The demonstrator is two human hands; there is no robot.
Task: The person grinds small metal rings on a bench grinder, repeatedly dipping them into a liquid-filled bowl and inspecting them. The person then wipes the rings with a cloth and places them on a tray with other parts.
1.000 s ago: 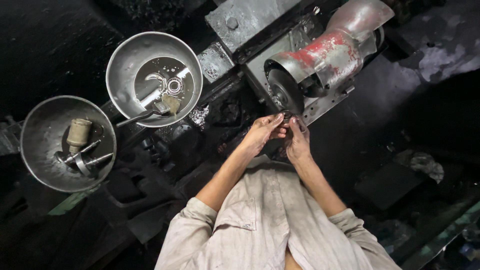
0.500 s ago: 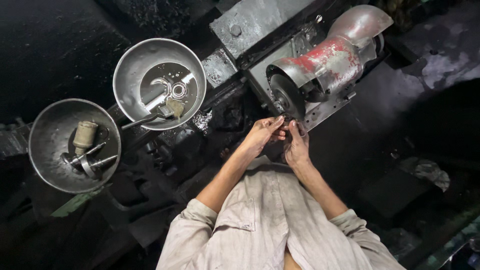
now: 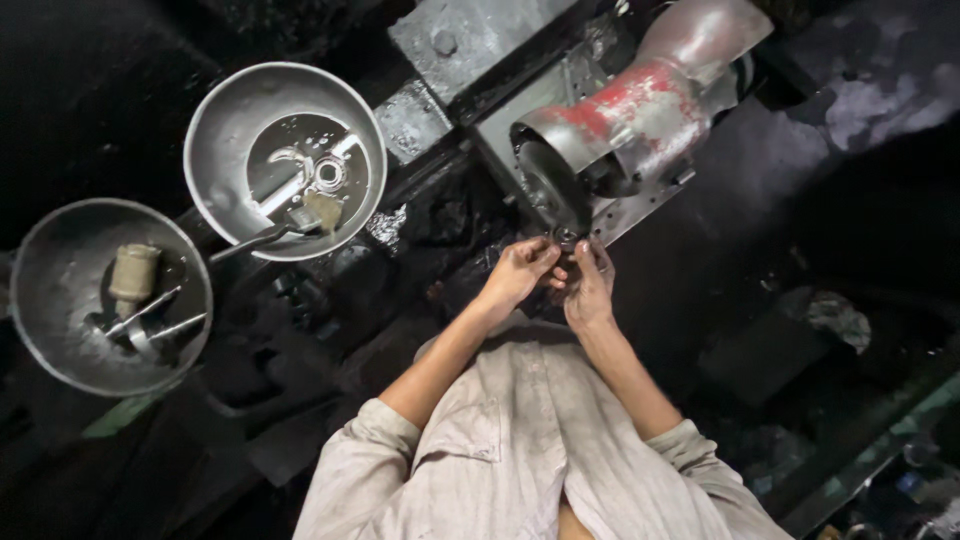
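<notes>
both hands up at grinding wheel (image 3: 548, 190). left hand (image 3: 517, 272) and right hand (image 3: 590, 288) side by side, fingertips pinched on small dark workpiece (image 3: 565, 238), piece pressed against wheel's lower edge, too small to make out. both grips narrow, closed on it. red-grey motor housing (image 3: 650, 105) behind wheel. two metal bowls (image 3: 210, 150) off to left, holding tools and small parts.

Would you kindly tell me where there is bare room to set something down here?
The grey plate behind the red grinder lies bare. Both bowls hold parts, and both hands crowd the wheel.
</notes>
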